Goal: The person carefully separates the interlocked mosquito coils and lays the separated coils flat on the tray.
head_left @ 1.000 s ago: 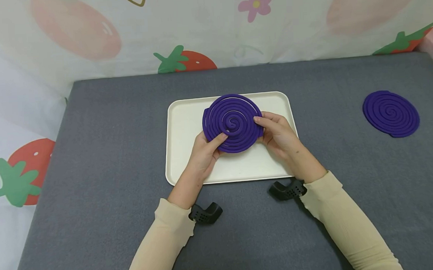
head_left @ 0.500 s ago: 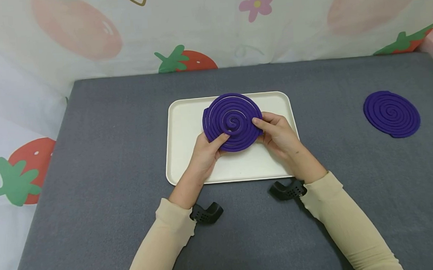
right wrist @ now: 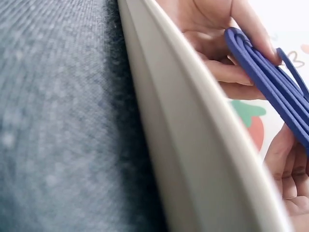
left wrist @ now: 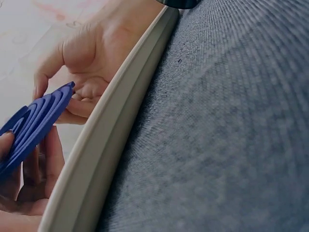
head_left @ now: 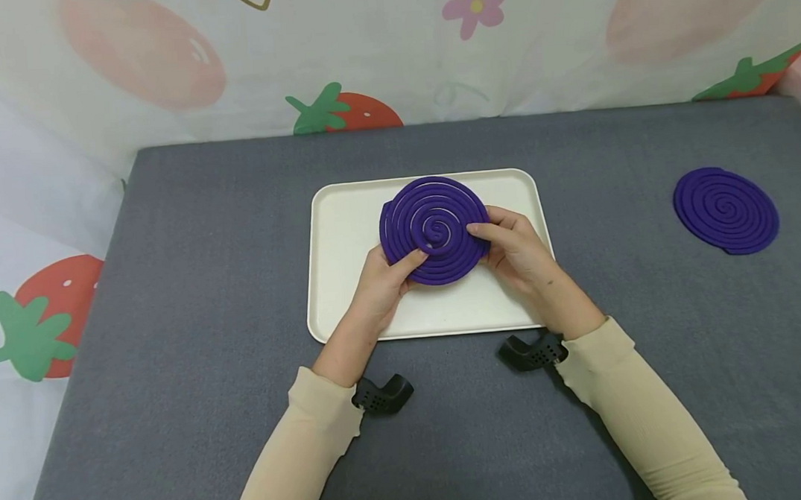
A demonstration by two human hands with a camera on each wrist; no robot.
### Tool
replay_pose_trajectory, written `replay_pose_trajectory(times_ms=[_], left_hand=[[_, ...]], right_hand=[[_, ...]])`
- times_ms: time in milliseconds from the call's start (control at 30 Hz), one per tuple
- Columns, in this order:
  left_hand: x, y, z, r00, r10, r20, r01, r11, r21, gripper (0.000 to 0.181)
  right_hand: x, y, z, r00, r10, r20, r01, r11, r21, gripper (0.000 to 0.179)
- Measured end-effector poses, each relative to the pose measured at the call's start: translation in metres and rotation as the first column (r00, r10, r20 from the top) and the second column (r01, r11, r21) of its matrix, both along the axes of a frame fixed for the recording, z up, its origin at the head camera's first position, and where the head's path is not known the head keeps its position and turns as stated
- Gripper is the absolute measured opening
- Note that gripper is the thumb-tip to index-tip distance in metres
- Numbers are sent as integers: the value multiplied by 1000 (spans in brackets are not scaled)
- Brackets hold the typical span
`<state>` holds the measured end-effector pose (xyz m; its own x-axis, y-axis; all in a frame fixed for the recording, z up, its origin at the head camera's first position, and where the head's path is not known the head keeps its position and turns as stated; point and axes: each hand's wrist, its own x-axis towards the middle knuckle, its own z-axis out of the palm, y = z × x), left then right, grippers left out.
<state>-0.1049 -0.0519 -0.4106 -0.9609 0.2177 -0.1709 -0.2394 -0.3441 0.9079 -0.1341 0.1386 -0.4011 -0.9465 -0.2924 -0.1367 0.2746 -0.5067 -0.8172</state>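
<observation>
- Head view: my left hand (head_left: 382,284) and right hand (head_left: 517,248) both have a pinching grip on the purple coil (head_left: 435,230), thumbs on top, holding it tilted over the cream tray (head_left: 348,282). A second coil (head_left: 725,210) lies well off to my right on the grey counter (head_left: 206,251).
- Left wrist view: coil (left wrist: 31,128) edge-on, fingers underneath, tray rim (left wrist: 113,130) just beside.
- Right wrist view: same pinch, thumb over the coil (right wrist: 270,84), above the tray rim (right wrist: 193,125).

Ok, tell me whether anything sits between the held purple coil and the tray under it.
Nothing visible does: both hands hold the purple spiral coil raised above the cream tray, whose visible surface is bare.
</observation>
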Motion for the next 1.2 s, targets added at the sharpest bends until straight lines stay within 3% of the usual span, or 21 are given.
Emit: replay_pose_trajectory(times_ms=[233,467,800,1200], left_hand=[[1,0,1,1000,3,-16,-3,1000,-11,34],[0,-1,0,999,20,33,-21,998,54,28],[0,-4,0,999,-36,3,35,994,108,28],[1,-1,0,999,-27,-25,28,998,63,31]], right_hand=[[0,1,-1,1000,15,-20,-15,1000,-5,30],[0,3,-2,996,70,-61,-72,997,-29,27],[0,3,1,998,53,-28,-52,998,46,29],[-1,4,-2,997,73,-29,-72,997,30,27]])
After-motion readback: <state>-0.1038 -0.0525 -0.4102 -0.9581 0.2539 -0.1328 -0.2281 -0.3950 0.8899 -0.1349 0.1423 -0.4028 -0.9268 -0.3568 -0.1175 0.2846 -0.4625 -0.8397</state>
